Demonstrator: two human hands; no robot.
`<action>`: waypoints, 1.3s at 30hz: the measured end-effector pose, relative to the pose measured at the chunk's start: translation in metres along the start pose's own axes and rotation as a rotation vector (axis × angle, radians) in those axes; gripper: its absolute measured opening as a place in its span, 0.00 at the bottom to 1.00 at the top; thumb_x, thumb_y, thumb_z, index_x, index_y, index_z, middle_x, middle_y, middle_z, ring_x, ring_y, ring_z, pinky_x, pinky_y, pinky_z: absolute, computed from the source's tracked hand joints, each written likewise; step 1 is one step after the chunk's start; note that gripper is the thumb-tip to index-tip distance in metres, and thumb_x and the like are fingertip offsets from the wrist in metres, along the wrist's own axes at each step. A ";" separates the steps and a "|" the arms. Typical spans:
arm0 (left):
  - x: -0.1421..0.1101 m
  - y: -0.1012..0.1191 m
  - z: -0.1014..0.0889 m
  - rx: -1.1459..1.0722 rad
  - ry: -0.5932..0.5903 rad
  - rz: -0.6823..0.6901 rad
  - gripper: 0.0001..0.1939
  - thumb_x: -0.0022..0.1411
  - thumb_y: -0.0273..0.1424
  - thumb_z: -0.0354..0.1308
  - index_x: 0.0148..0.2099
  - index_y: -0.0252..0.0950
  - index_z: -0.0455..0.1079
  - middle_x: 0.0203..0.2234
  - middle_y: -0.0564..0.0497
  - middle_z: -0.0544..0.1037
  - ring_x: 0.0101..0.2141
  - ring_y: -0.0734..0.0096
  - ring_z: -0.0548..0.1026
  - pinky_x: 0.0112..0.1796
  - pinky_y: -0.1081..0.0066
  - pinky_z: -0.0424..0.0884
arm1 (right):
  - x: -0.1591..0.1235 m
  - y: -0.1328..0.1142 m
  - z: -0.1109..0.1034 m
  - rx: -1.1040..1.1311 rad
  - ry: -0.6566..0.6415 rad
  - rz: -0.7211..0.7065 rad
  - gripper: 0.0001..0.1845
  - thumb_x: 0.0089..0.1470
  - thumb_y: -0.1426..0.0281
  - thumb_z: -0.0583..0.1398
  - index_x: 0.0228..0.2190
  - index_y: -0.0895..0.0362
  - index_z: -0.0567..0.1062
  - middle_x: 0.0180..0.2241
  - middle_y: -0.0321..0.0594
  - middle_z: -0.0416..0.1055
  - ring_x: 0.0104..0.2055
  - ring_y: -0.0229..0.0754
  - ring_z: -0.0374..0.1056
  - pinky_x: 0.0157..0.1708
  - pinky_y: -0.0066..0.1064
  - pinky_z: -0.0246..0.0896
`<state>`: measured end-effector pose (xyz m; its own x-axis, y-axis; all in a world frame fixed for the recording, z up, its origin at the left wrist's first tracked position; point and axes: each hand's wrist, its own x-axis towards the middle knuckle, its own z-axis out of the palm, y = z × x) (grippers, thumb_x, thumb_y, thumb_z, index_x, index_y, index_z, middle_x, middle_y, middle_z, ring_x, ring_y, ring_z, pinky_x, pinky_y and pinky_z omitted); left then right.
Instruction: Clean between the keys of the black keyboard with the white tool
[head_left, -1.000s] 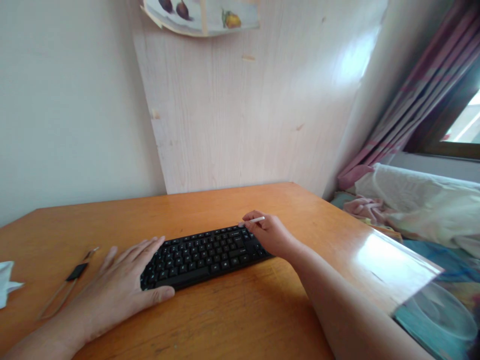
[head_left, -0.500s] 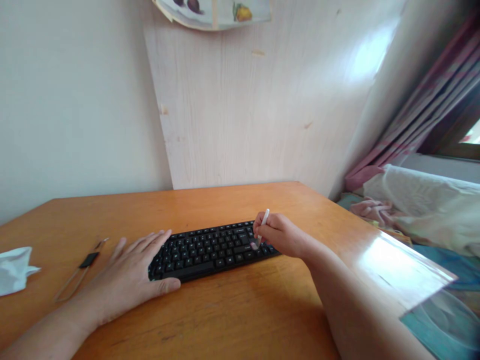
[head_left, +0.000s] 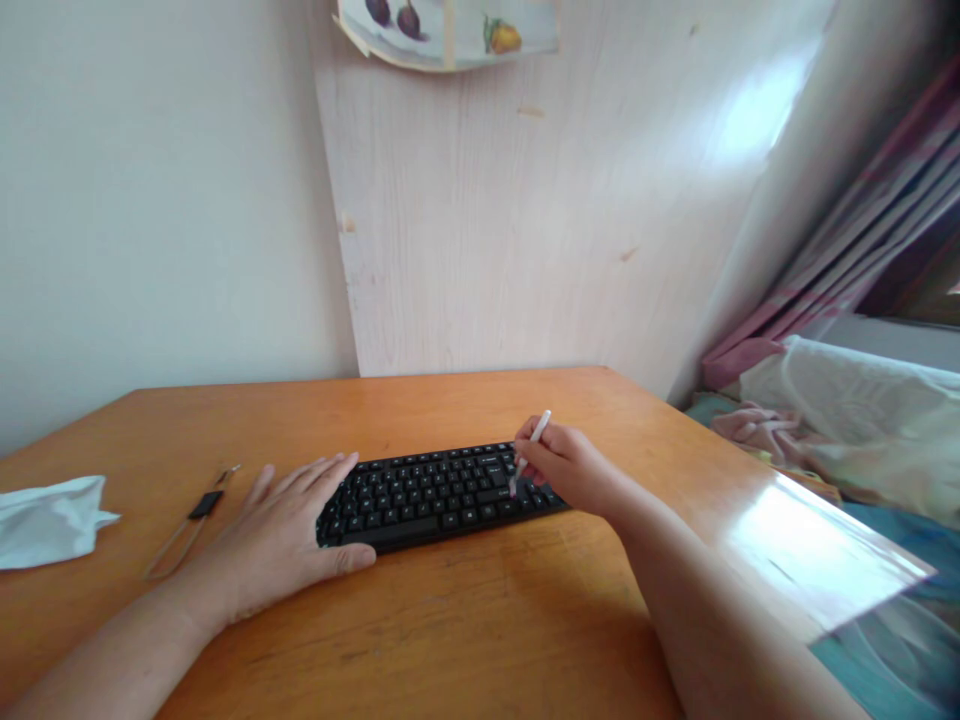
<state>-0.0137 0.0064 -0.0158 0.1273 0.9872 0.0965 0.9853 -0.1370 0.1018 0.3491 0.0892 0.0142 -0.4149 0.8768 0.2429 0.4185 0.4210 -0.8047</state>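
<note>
A black keyboard [head_left: 427, 500] lies on the wooden desk. My left hand [head_left: 292, 535] rests over its left end with the fingers spread and the thumb along the front edge. My right hand [head_left: 562, 462] is closed around the white handle of a small brush [head_left: 539, 428], above the keyboard's right part. The brush is tilted, its handle end pointing up and its pinkish tip down at the keys near the arrow keys. My right hand hides some of the keys at the right end.
On the left of the desk [head_left: 420, 640] lie a white tissue [head_left: 56, 520] and a cord loop with a black piece [head_left: 204, 505]. A shiny clear sheet [head_left: 817, 550] covers the right edge. Cloths [head_left: 862, 390] are heaped beyond it, below a pink curtain [head_left: 817, 270].
The whole view has shifted, so things appear a little further right. The brush leans more to the right, and its tip has moved slightly over the keys. My left hand keeps its place on the keyboard.
</note>
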 end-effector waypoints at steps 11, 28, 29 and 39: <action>-0.002 0.006 -0.002 -0.035 -0.004 0.021 0.61 0.50 0.68 0.53 0.75 0.36 0.45 0.70 0.35 0.54 0.68 0.39 0.54 0.65 0.38 0.39 | 0.001 0.005 0.002 -0.077 0.064 -0.039 0.18 0.63 0.56 0.55 0.29 0.55 0.69 0.24 0.37 0.73 0.26 0.39 0.68 0.26 0.29 0.60; -0.005 0.036 -0.013 -0.242 0.291 0.069 0.36 0.69 0.54 0.44 0.67 0.36 0.63 0.64 0.40 0.69 0.64 0.54 0.64 0.66 0.46 0.51 | -0.004 -0.015 0.025 0.632 0.066 0.124 0.23 0.54 0.48 0.65 0.32 0.56 0.71 0.28 0.43 0.79 0.28 0.39 0.74 0.29 0.28 0.69; -0.006 0.043 -0.013 -0.315 0.291 0.094 0.32 0.71 0.52 0.43 0.65 0.38 0.65 0.62 0.42 0.72 0.62 0.57 0.67 0.64 0.51 0.57 | -0.005 -0.017 0.029 0.673 0.042 0.133 0.23 0.54 0.49 0.66 0.32 0.56 0.72 0.28 0.42 0.79 0.28 0.39 0.74 0.30 0.28 0.70; -0.022 0.092 -0.013 -0.740 0.099 0.267 0.24 0.74 0.44 0.42 0.58 0.39 0.71 0.52 0.46 0.79 0.51 0.64 0.75 0.54 0.65 0.68 | -0.023 -0.039 0.077 0.852 -0.172 0.172 0.19 0.55 0.54 0.68 0.34 0.58 0.74 0.31 0.42 0.80 0.31 0.39 0.77 0.34 0.30 0.73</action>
<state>0.0727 -0.0291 0.0043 0.3036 0.9063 0.2941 0.5869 -0.4211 0.6916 0.2797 0.0341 -0.0016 -0.5459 0.8362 0.0517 -0.2293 -0.0898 -0.9692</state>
